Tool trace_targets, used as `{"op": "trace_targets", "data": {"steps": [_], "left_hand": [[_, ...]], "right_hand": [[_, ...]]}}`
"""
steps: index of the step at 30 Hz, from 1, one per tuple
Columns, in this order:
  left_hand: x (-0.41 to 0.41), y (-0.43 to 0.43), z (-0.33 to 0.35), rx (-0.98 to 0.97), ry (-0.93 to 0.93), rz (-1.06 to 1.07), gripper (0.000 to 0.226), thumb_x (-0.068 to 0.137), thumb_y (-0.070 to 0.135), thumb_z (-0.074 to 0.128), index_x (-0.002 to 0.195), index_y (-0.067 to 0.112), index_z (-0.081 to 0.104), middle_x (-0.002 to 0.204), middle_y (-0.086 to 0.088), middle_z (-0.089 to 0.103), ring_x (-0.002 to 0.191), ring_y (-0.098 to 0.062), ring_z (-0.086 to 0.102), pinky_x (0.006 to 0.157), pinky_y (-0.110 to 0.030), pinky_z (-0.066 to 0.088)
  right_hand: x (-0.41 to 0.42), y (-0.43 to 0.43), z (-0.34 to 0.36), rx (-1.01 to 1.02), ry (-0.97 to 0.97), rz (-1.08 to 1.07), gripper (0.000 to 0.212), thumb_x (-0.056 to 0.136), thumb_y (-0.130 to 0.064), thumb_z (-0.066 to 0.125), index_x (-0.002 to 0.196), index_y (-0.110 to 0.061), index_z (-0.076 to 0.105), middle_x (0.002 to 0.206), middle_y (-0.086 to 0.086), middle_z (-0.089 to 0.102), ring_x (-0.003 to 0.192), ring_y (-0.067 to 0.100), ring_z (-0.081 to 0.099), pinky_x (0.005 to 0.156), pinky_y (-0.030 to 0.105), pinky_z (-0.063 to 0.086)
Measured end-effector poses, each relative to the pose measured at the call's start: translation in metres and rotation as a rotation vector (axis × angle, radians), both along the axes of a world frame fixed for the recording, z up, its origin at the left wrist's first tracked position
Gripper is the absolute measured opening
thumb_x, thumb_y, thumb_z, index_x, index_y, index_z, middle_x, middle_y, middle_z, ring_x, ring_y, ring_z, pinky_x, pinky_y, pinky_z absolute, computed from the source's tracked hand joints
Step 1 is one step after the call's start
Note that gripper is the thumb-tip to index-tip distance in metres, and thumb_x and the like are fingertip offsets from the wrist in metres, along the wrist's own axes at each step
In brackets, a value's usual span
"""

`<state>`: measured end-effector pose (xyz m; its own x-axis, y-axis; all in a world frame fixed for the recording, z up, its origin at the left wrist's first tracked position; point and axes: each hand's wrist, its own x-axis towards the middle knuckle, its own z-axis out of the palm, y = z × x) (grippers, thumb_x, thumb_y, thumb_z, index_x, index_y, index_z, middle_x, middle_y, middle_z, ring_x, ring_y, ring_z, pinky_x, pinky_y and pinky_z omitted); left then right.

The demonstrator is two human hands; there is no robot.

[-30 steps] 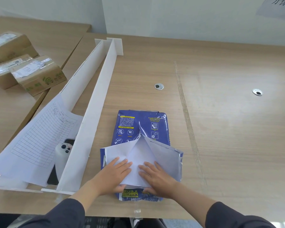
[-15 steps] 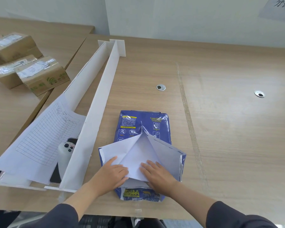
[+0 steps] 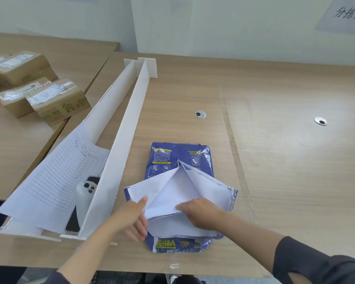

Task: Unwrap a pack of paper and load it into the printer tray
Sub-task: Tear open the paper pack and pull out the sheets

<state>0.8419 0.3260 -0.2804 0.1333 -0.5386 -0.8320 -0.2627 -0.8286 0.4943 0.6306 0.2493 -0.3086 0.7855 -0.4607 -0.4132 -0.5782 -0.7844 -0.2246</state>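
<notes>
A light wood-grain desk (image 3: 275, 160) stands against a pale wall (image 3: 234, 27); white foam-board dividers (image 3: 119, 152) run along its left part. The blue paper pack (image 3: 179, 158) lies near the front edge, its wrapper flaps folded open. The left hand (image 3: 131, 219) grips the left flap, fingers curled. The right hand (image 3: 201, 212) pinches the loose white sheets (image 3: 172, 197).
</notes>
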Motion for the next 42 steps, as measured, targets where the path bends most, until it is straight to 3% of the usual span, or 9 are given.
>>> {"op": "trace_targets", "data": {"steps": [4,9,14,17,28,33,37,40,42], "left_hand": [[-0.004,0.02,-0.013,0.254,0.205,-0.103,0.094,0.075,0.078,0.022,0.088,-0.005,0.065,0.074,-0.02,0.076,0.073,-0.032,0.073,0.057,-0.032,0.058],[-0.026,0.018,-0.033,0.184,0.736,0.549,0.071,0.084,0.059,0.042,0.097,-0.009,0.054,0.092,-0.03,0.07,0.086,-0.045,0.068,0.069,-0.048,0.059],[-0.036,0.003,-0.034,-0.048,0.953,0.978,0.042,0.091,0.032,0.048,0.117,0.0,0.051,0.092,-0.031,0.068,0.077,-0.045,0.068,0.06,-0.057,0.056],[-0.036,-0.002,-0.033,-0.102,0.942,0.947,0.037,0.09,0.029,0.049,0.119,0.006,0.051,0.112,-0.025,0.063,0.094,-0.042,0.06,0.066,-0.058,0.054],[-0.031,-0.005,0.0,0.004,0.563,0.655,0.008,0.086,-0.004,0.049,0.081,-0.001,0.055,0.051,-0.017,0.069,0.048,-0.029,0.066,0.035,-0.034,0.054],[-0.038,-0.006,0.02,0.003,0.664,0.71,0.016,0.089,-0.011,0.037,0.088,-0.004,0.051,0.087,-0.021,0.06,0.077,-0.037,0.057,0.032,-0.04,0.051],[-0.048,-0.005,0.04,-0.013,0.728,0.713,0.021,0.089,-0.013,0.031,0.094,-0.003,0.049,0.084,-0.022,0.062,0.077,-0.036,0.055,0.031,-0.039,0.05],[-0.053,-0.003,0.055,-0.024,0.764,0.725,0.023,0.089,-0.015,0.028,0.081,-0.005,0.048,0.055,-0.023,0.068,0.074,-0.037,0.054,0.028,-0.038,0.049],[-0.055,0.0,0.064,-0.03,0.775,0.742,0.024,0.088,-0.016,0.027,0.079,-0.005,0.047,0.061,-0.024,0.067,0.073,-0.038,0.053,0.027,-0.039,0.048]], "right_hand": [[0.0,-0.007,0.006,0.015,-0.003,-0.038,0.045,0.088,-0.002,0.035,0.13,-0.016,0.045,0.121,0.018,0.06,0.106,0.038,0.055,0.085,0.045,0.047],[-0.001,-0.009,0.012,0.021,-0.006,-0.047,0.05,0.088,0.0,0.035,0.134,-0.018,0.042,0.12,0.02,0.06,0.106,0.038,0.055,0.083,0.044,0.046],[-0.004,-0.005,0.022,0.046,-0.013,-0.062,0.051,0.086,0.002,0.036,0.133,-0.017,0.043,0.122,0.018,0.06,0.107,0.037,0.054,0.085,0.044,0.045],[-0.008,0.003,0.032,0.046,0.004,-0.047,0.049,0.085,0.003,0.037,0.131,-0.014,0.043,0.122,0.017,0.06,0.105,0.038,0.055,0.082,0.043,0.045],[-0.031,0.035,0.075,0.067,0.012,-0.022,0.043,0.091,-0.009,0.043,0.133,-0.015,0.039,0.137,0.009,0.049,0.122,0.03,0.048,0.095,0.045,0.044],[-0.059,0.025,0.089,0.578,-0.362,-0.628,0.027,0.095,-0.032,0.048,0.119,-0.029,0.058,0.126,-0.011,0.058,0.113,0.005,0.052,0.091,0.018,0.041],[-0.081,0.021,0.071,0.703,-0.491,-1.311,0.024,0.095,-0.031,0.046,0.084,-0.015,0.06,0.084,0.003,0.058,0.074,0.017,0.054,0.065,0.028,0.046],[-0.092,0.038,0.05,0.959,-0.386,-1.493,0.04,0.091,-0.047,0.048,0.089,-0.008,0.058,0.089,0.01,0.057,0.076,0.026,0.058,0.072,0.036,0.049],[-0.091,0.049,0.039,1.223,-0.47,-1.591,0.054,0.086,-0.054,0.05,0.095,-0.002,0.059,0.084,0.015,0.063,0.073,0.029,0.064,0.072,0.038,0.053]]}}
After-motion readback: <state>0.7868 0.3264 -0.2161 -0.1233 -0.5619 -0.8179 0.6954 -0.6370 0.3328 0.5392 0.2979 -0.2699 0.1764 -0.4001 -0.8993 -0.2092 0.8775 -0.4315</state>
